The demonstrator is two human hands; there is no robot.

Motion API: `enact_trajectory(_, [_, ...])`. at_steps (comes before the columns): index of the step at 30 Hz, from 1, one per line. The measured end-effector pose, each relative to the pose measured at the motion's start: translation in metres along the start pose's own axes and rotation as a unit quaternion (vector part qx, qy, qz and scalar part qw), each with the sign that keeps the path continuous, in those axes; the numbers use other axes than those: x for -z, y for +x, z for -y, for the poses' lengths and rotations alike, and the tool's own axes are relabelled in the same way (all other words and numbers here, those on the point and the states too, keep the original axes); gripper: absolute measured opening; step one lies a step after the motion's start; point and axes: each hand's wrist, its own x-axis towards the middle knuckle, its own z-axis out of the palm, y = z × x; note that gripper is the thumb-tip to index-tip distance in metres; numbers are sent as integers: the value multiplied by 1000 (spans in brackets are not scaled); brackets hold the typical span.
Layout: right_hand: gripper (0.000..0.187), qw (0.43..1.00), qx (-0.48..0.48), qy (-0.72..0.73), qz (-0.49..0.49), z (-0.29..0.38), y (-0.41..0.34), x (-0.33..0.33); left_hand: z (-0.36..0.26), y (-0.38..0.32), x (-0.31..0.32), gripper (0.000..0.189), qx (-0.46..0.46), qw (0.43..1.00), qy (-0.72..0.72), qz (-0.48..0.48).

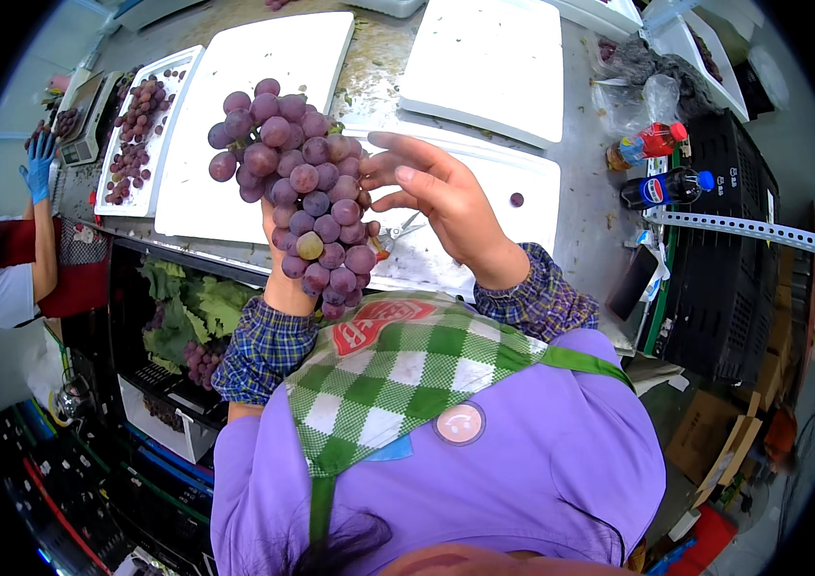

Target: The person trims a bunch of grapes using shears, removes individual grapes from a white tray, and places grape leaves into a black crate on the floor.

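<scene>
A large bunch of purple grapes (306,191) hangs above the white foam tray before me. My left hand (279,263) supports it from behind; most of that hand is hidden by the fruit. One yellowish-green grape (310,245) shows low on the bunch. At the right side of the grapes is my right hand (436,198), fingers spread and nothing held in them. Its fingertips are at the bunch's edge; whether they touch is unclear. Under the right hand is a pair of scissors (398,232), its handles partly hidden by the grapes. A single loose grape (517,199) lies in the tray (543,237).
White foam lids (486,65) lie on the metal table (580,237). At left, another foam tray (101,205) holds grapes beside a scale (83,147), where a co-worker's blue-gloved hand (38,165) reaches. Two drink bottles (666,189) lie beside black crates (724,288). A crate below holds leaves (191,306).
</scene>
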Motion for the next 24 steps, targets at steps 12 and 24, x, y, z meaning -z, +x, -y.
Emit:
enact_trajectory(12, [37, 999, -17, 35, 14, -5, -4, 1, 11, -17, 4, 48, -83, 836, 542, 22])
enact_trajectory(24, [63, 994, 25, -56, -90, -30, 1, 6, 8, 0, -2, 73, 16, 996, -23, 86])
